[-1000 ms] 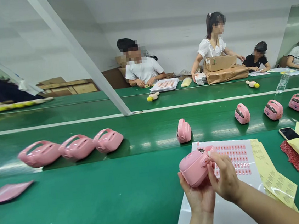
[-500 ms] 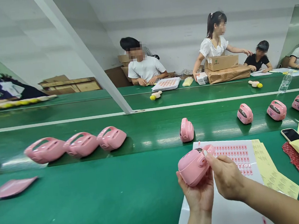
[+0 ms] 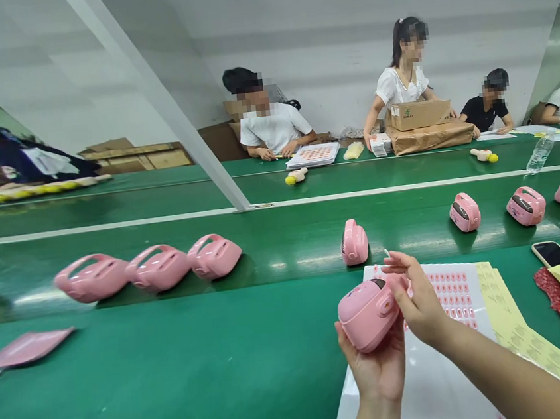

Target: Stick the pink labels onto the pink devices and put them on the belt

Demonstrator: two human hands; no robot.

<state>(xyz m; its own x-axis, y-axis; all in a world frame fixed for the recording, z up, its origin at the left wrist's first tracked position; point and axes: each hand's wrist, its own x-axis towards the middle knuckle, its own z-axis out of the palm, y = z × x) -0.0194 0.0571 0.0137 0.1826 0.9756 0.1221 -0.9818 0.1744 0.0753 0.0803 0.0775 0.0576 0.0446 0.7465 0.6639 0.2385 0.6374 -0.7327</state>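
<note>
Holding: pink plastic device (image 3: pixel 368 313) clamped in left hand (image 3: pixel 377 369), lower centre | right hand (image 3: pixel 423 304) against it, fingers apart | sticker sheet (image 3: pixel 456 294) behind

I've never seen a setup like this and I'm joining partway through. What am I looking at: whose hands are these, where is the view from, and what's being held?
No machine here: these are a person's own bare hands, seen through one camera worn on their head, looking forward and down. The left hand cradles a pink plastic device from below, and the right hand touches its top. Beneath them is a white sheet of small pink labels, lying on a green belt. Yellow papers lie beside the sheet. Other pink devices sit farther out on the belt, and a co-worker sits across the line.
</note>
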